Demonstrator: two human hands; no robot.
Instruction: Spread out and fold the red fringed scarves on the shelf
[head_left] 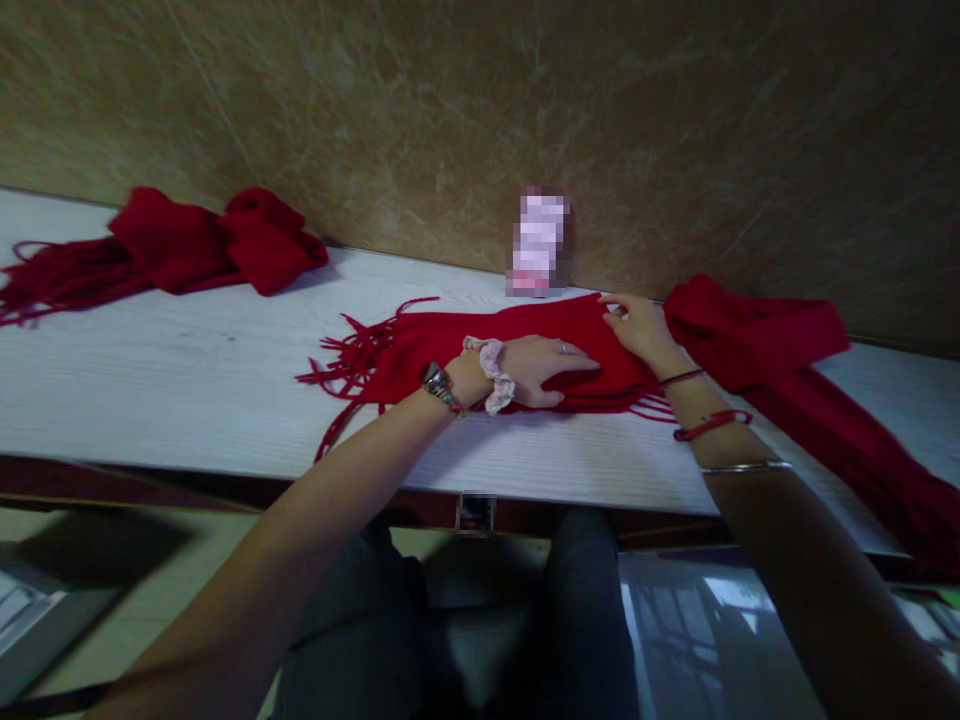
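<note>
Worker's bare hands & a red scarf, head view, seen from above. The mid scarf (574, 322) lies on the white bench (187, 390), folded lengthwise, btwn two other red scarves; its fringe (356, 362) fans out at L, w/ a few strands also showing at its lower R, below the R wrist. L hand (534, 370): palm down, flat on the cloth approx. mid-length, thumb apart from the fingers, fingers pointing R. It wears a ring (562, 347); at the wrist, a pale scrunchie (492, 376), then a watch (433, 378) w/ a beaded bracelet (454, 404) just beside it. R hand (639, 325): at the upper R corner of the same scarf, thumb & index curled toward each other at the edge; whether cloth is pinched btwn them, cannot tell at this scale. R forearm carries a thin dark band (681, 378), a red cord (712, 425) & a silver bangle (746, 467). R scarf (761, 340): just beside the R wrist, bunched near the wall (375, 120), tail running down twd the bench's front edge. L scarf (214, 240): well apart from both hands, loosely bunched along the wall, fringe at its L end. An upright item (538, 240), pink & white, masked by coarse pixels, stands against the wall, behind the mid scarf.
</note>
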